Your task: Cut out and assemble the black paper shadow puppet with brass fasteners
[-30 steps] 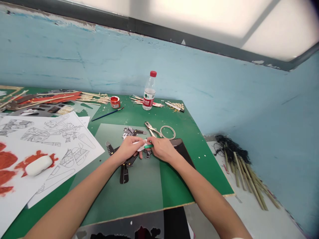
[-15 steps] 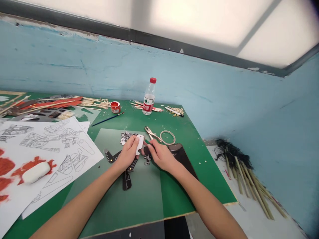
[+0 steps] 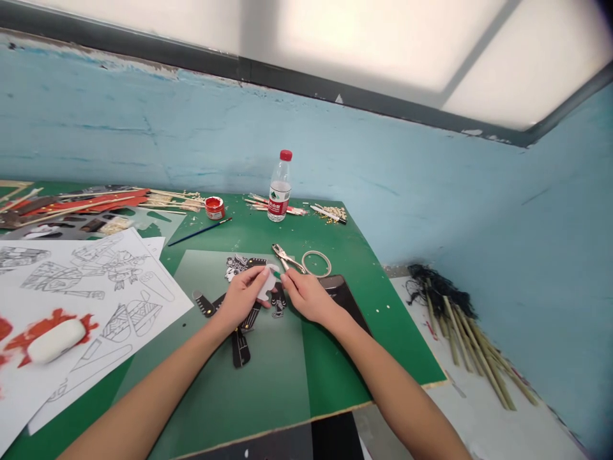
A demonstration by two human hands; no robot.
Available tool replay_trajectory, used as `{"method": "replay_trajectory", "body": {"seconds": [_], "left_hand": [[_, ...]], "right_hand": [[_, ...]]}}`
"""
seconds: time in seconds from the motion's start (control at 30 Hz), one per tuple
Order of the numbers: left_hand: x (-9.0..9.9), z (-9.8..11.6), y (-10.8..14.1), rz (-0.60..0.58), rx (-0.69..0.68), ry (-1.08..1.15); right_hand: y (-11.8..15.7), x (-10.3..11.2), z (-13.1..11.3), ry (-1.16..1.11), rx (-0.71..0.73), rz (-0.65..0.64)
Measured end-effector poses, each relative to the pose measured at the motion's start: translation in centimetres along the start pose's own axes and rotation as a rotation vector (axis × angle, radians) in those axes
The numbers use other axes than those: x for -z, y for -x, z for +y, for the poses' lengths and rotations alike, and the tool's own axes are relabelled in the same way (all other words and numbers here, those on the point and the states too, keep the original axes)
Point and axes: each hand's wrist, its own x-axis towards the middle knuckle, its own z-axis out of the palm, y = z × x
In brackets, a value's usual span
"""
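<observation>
The left hand (image 3: pixel 243 295) is gripping a small white cutout (image 3: pixel 267 284) above the black figure (image 3: pixel 241 348) on the green surface (image 3: pixel 268 235); the right hand (image 3: pixel 306 292) is pinching a green tool (image 3: pixel 277 275) against it, near the metal punch (image 3: pixel 283 255).

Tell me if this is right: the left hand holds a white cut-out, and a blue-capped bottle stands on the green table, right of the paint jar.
The cap is red, not blue, as the head view shows. The left hand holds the white cut-out, and the bottle stands on the green table, right of the paint jar.
</observation>
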Motion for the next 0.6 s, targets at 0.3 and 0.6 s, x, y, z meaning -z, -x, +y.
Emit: {"method": "replay_trajectory", "body": {"seconds": [0.3,0.6], "left_hand": [[0.03,0.05,0.03,-0.013,0.008,-0.022],[-0.05,0.10,0.08,0.007,0.010,-0.036]], "right_hand": [[-0.18,-0.33,0.46,0.112,0.004,0.021],[-0.08,-0.13,0.30,0.087,0.008,0.004]]}}
